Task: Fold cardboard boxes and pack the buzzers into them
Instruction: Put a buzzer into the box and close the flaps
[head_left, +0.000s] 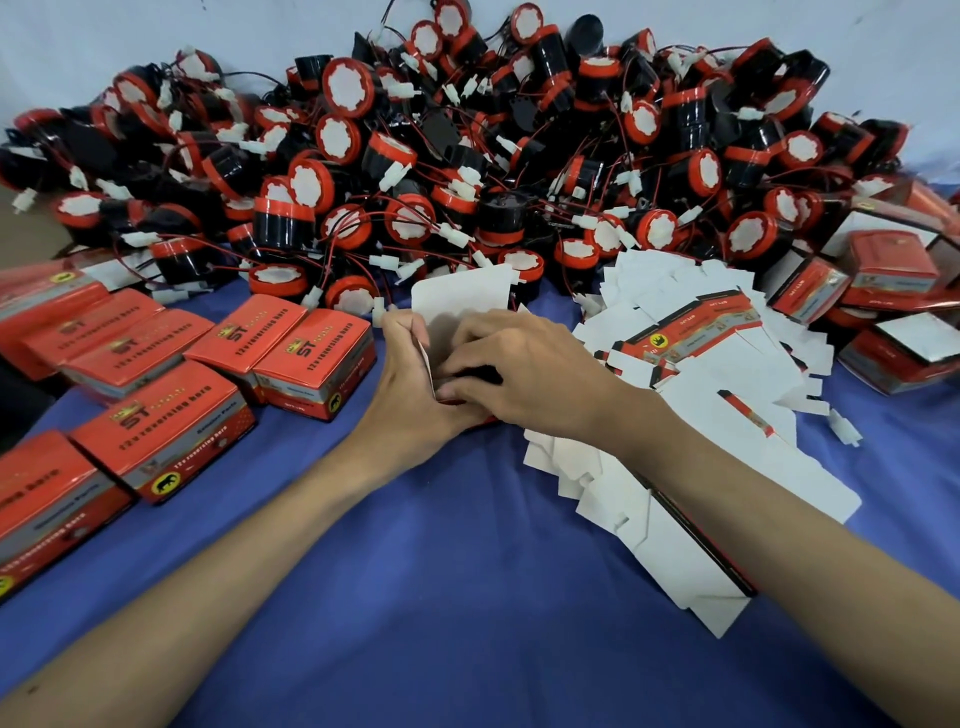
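Box (441, 338) sits on the desk (441, 571) between the two hands, its white flap (462, 293) standing upright beyond the fingers. Left hand (415, 379) grips the near-left wall, fingers curled round it. Right hand (524, 374) lies over the opening with its fingers bent down inside; the tips are hidden, so I cannot tell whether it pinches or only presses. Something dark shows under those fingers, likely a buzzer, unconfirmed. Step judged: seating the part before closing. Risks from here: a wire or white plug left over the rim would get trapped under the flap and keep it from tucking in. Pressing hard from the right while the left holds only one wall could buckle the thin card or spring the bottom open. The buzzers (467, 156) are heaped just beyond both hands with their wires tangled together, so pulling one may drag neighbours onto the work area. The blanks (701, 364), lying loose and overlapping under and to the right of the right forearm, could slide or crease if the arm leans on them. Containers: shut red boxes (311, 358) stand left of the left hand, contents not visible. More boxes (883, 265) lie far right of the right hand, some showing white panels; whether they are filled I cannot tell.
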